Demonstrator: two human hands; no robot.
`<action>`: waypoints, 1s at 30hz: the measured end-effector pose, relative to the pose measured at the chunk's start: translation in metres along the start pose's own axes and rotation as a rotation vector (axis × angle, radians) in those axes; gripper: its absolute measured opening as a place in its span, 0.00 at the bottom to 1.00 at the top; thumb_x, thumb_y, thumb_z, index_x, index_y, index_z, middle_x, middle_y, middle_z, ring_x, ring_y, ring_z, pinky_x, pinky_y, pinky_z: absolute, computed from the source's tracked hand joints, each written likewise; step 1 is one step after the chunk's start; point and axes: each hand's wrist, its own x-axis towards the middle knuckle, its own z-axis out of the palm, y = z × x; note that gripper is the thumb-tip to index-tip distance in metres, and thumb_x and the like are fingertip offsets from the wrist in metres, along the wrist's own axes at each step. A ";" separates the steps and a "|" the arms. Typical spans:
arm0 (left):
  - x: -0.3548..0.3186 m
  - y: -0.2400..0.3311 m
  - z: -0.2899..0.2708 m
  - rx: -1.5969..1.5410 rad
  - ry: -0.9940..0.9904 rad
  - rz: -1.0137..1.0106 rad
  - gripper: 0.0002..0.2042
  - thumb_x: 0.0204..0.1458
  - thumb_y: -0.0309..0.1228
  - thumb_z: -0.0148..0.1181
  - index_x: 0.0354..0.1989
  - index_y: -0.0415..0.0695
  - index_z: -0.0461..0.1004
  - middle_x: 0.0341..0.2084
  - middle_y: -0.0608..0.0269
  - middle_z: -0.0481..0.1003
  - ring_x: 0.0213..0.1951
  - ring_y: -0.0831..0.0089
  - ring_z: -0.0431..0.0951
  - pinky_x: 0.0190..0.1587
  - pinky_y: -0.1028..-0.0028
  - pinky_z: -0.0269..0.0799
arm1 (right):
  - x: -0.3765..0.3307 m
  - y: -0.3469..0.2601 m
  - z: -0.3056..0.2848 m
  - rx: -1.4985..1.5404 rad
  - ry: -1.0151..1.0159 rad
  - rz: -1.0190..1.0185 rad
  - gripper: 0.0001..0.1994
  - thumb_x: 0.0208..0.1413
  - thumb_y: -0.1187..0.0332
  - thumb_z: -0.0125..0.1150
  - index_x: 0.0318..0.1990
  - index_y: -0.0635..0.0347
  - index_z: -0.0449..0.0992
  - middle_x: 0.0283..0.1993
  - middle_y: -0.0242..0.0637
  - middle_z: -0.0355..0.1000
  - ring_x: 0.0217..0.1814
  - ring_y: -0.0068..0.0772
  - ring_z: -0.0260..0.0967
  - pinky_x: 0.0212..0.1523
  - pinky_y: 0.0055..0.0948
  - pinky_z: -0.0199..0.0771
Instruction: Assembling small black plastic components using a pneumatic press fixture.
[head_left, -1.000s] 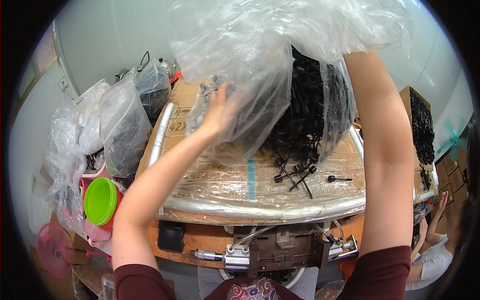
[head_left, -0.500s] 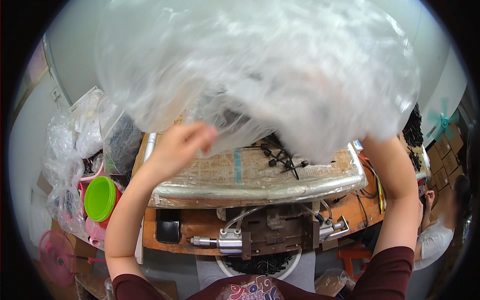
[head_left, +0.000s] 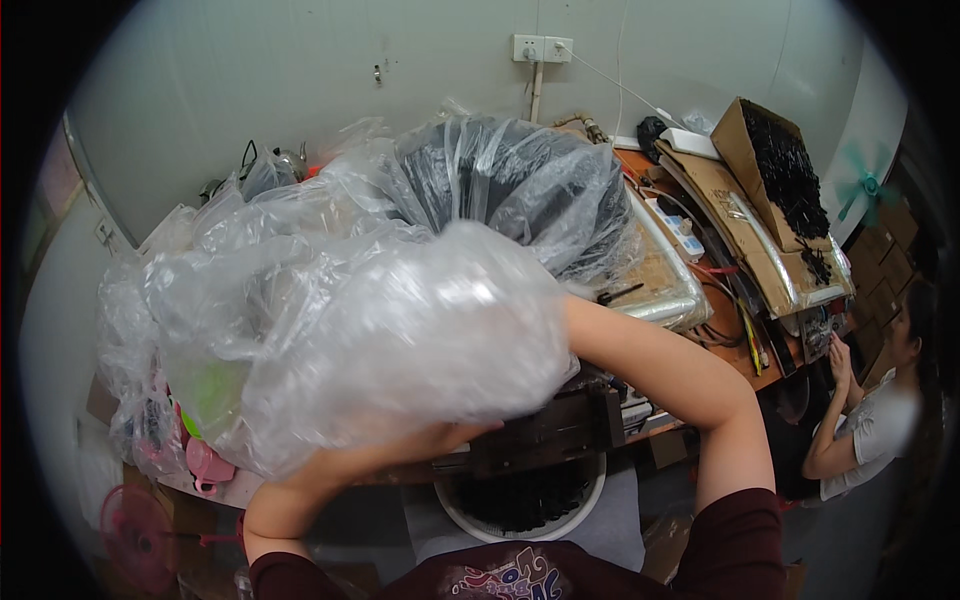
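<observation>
Bag (head_left: 380,340) swinging down-left since earlier, now covering bench (head_left: 665,290) | clear, crinkled, glossy plastic, billowing | both my hands lying hidden under it, grip I cannot tell | black parts showing through.

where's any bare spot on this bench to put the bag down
Hardly any. The one bare patch is the foil-wrapped tray right of the dark-filled bag, beside the cardboard boxes. The left end is crowded with plastic bags; the clear bag hides both hands.
</observation>
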 end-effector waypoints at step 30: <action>0.202 -0.160 0.004 -0.117 0.815 -0.303 0.25 0.49 0.36 0.66 0.56 0.40 0.72 0.49 0.48 0.75 0.51 0.50 0.74 0.56 0.58 0.69 | 0.037 0.071 -0.164 1.220 0.471 0.275 0.14 0.59 0.69 0.58 0.48 0.68 0.77 0.46 0.40 0.75 0.47 0.32 0.73 0.53 0.31 0.70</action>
